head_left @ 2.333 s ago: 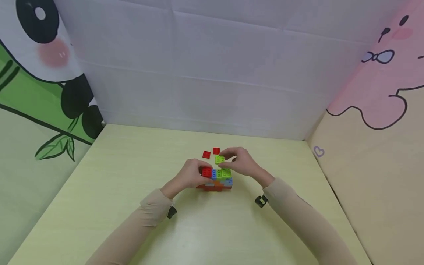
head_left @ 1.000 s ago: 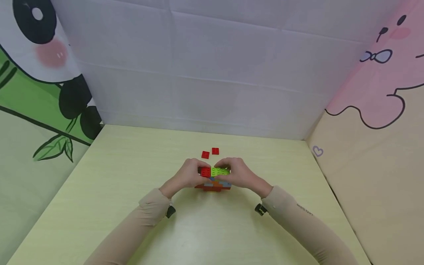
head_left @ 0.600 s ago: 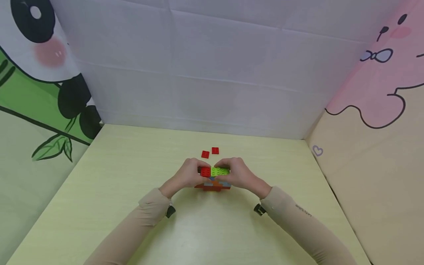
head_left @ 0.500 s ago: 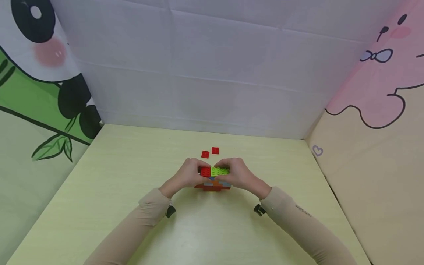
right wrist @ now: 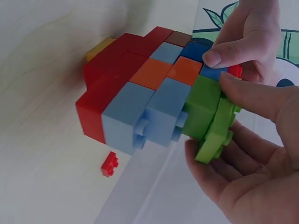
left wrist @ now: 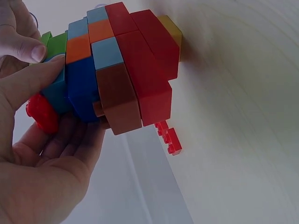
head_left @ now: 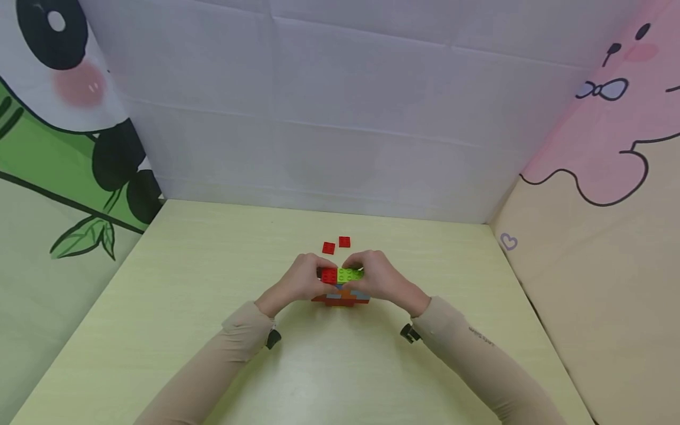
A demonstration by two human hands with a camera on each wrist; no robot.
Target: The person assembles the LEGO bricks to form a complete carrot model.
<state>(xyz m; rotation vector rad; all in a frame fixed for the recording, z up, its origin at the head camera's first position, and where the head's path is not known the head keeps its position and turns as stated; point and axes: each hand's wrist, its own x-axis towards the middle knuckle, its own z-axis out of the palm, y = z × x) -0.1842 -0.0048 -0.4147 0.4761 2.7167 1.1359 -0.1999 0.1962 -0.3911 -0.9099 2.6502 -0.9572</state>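
A stack of toy building blocks (head_left: 346, 298) stands on the table, with red, orange, light-blue, dark-blue and brown bricks showing in the wrist views. My left hand (head_left: 304, 277) grips its upper left end, thumb on the blue bricks in front and fingers behind, around a red brick (head_left: 329, 275) on top. At the upper right, my right hand (head_left: 379, 275) pinches a thin lime-green brick (right wrist: 216, 133) lying over a thicker green brick (right wrist: 202, 103). Its thumb presses the front side while the other fingers reach behind. The two thumbs come close together, and the hands hide part of the top row.
Two loose red bricks, one nearer (head_left: 329, 248) and one farther (head_left: 345, 242), lie behind the stack on the pale wooden table (head_left: 223, 260). A white cloth wall (head_left: 340, 147) rises at the back, with cartoon-printed panels on both sides.
The lime-green brick, earlier behind the stack at my right fingertips, is now on top beside the red brick. My right hand came down with it, then shifted slightly left. My left hand stayed.
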